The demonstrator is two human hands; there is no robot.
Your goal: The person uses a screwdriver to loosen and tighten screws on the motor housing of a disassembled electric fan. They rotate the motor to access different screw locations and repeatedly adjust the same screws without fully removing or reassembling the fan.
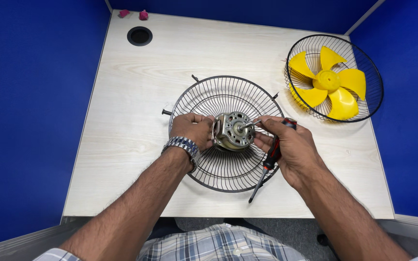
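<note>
A round metal fan motor (233,130) sits at the centre of a black wire fan guard (218,96) lying flat on the light wooden table (131,96). My left hand (193,129), with a metal watch on the wrist, grips the motor's left side. My right hand (286,145) holds a red and black screwdriver (269,162) against the palm, its tip pointing down toward me, while the fingers pinch a small metal piece at the motor's shaft.
A second black wire guard (364,63) with a yellow fan blade (330,82) in it leans at the table's right back corner. A round cable hole (140,36) and two small red objects (134,14) lie at the back left. Blue partition walls surround the table.
</note>
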